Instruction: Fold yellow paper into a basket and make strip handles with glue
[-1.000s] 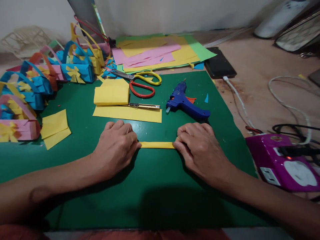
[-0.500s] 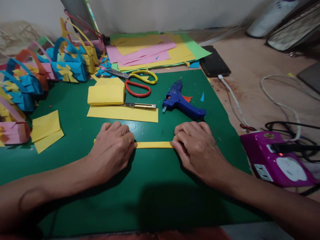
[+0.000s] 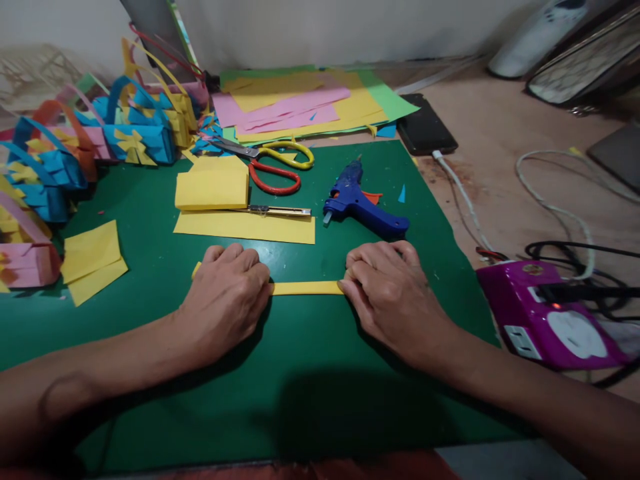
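Observation:
A narrow yellow paper strip [image 3: 306, 288] stretches level between my two hands, low over the green mat [image 3: 210, 413]. My left hand [image 3: 227, 293] is closed on its left part, and a short end pokes out beyond the knuckles. The strip's right end is pinched between the thumb and fingers of my right hand [image 3: 387, 290]. Beyond my hands lie a folded yellow paper piece [image 3: 212, 189], a flat yellow paper sheet [image 3: 245, 227], a box cutter [image 3: 280, 211], a blue glue gun [image 3: 363, 200] and scissors [image 3: 275, 167] with red and yellow handles.
Small paper bags [image 3: 137, 140] with handles crowd the left side, near yellow paper squares [image 3: 95, 257]. Coloured paper sheets [image 3: 305, 100] are stacked at the back. A phone [image 3: 427, 125] on a white cable and a purple power box [image 3: 520, 313] stand to the right.
Both hands keep their grip on the strip and have barely moved. The strip's left end shows slightly more beside my left hand. The view has shifted a little.

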`<state>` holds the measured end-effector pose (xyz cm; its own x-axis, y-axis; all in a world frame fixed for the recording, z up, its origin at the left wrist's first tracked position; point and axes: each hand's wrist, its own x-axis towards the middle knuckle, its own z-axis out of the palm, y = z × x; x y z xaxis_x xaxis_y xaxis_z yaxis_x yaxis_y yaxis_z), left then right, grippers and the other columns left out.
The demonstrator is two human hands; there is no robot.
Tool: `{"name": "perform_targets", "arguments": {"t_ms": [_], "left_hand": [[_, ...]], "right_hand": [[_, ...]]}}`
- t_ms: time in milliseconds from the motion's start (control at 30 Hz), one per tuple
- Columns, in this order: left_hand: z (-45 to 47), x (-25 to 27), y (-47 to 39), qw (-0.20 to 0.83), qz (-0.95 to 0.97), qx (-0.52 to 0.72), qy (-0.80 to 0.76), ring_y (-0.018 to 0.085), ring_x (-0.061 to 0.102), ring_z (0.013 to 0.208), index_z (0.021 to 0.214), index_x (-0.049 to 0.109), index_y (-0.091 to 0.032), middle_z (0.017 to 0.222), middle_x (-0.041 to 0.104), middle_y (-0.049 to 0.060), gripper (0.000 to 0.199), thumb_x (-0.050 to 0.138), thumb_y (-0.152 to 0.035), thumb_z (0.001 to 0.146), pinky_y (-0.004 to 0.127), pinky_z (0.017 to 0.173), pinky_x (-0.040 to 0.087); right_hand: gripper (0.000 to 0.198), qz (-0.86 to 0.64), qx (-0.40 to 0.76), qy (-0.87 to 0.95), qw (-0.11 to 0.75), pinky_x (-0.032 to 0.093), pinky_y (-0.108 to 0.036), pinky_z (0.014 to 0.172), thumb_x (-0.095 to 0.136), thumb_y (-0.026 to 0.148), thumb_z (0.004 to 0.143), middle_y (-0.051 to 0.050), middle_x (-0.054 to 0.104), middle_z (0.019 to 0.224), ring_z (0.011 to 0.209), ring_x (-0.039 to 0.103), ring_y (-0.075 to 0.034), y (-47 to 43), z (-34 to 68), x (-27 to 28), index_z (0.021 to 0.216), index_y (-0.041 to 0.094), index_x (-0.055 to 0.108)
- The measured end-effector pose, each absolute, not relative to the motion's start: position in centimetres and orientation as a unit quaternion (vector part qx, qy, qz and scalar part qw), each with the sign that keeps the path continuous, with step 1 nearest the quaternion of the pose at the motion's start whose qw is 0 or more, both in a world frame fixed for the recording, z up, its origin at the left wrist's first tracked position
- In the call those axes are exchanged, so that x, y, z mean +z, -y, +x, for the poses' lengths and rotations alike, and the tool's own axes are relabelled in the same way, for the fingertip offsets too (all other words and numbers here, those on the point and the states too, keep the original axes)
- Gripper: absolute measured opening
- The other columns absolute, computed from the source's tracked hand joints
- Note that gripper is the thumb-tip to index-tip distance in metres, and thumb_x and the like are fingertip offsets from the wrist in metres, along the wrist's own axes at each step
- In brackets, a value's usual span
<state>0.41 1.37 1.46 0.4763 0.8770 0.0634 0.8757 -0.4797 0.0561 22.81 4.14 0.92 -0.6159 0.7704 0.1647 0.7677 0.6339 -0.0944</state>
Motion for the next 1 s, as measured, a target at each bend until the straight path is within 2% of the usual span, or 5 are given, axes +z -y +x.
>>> {"name": "perform_targets", "arguments": {"t_ms": [233,333,467,733,1000], "left_hand": [[0.5,1.1,-1.2,0.011,0.857,0.046,-0.513,0.019,0.045,0.067,0.076,0.053,-0.017,0.072,0.054,0.003,0.022,0.037,-0.02,0.09,0.035,0.063,0.028],[0.3,1.0,-0.9,-0.003,0.863,0.044,-0.504,0.018,0.047,0.069,0.095,0.056,-0.02,0.075,0.056,0.002,0.02,0.037,-0.017,0.091,0.036,0.068,0.03],[0.0,1.2,-0.4,-0.06,0.887,0.037,-0.456,0.018,0.045,0.068,0.121,0.049,-0.033,0.074,0.056,0.001,0.038,0.037,-0.014,0.091,0.043,0.078,0.029],[0.0,1.7,-0.2,-0.069,0.904,0.002,-0.422,0.021,0.045,0.073,0.122,0.051,-0.035,0.076,0.055,0.004,0.042,0.039,-0.012,0.089,0.048,0.082,0.029],[0.0,1.6,-0.4,-0.083,0.909,-0.009,-0.409,0.022,0.045,0.074,0.122,0.052,-0.033,0.078,0.054,0.005,0.041,0.036,-0.013,0.09,0.045,0.079,0.03]], "right_hand": [[0.016,-0.423,-0.003,0.901,0.094,0.03,-0.037,0.074,0.045,0.018,0.085,-0.007,0.058,0.08,0.075,0.048,-0.02,-4.1,23.0,0.8,0.075,0.016,0.057],[0.021,-0.399,-0.041,0.908,0.125,0.029,-0.04,0.079,0.043,0.016,0.087,-0.007,0.06,0.085,0.08,0.049,-0.02,-4.0,23.2,0.6,0.097,0.018,0.061],[0.036,-0.316,-0.142,0.93,0.122,0.027,-0.047,0.085,0.037,0.014,0.091,-0.008,0.061,0.095,0.092,0.048,-0.023,-3.5,23.2,0.7,0.119,0.026,0.055],[0.033,-0.214,-0.148,0.962,0.086,0.032,-0.046,0.087,0.043,0.014,0.087,-0.012,0.06,0.097,0.099,0.046,-0.025,-3.6,22.8,1.0,0.117,0.015,0.059],[0.031,-0.229,-0.204,0.95,0.05,0.031,-0.049,0.09,0.036,0.01,0.089,-0.01,0.062,0.097,0.103,0.045,-0.026,-3.0,23.9,1.3,0.104,0.011,0.063]]}}
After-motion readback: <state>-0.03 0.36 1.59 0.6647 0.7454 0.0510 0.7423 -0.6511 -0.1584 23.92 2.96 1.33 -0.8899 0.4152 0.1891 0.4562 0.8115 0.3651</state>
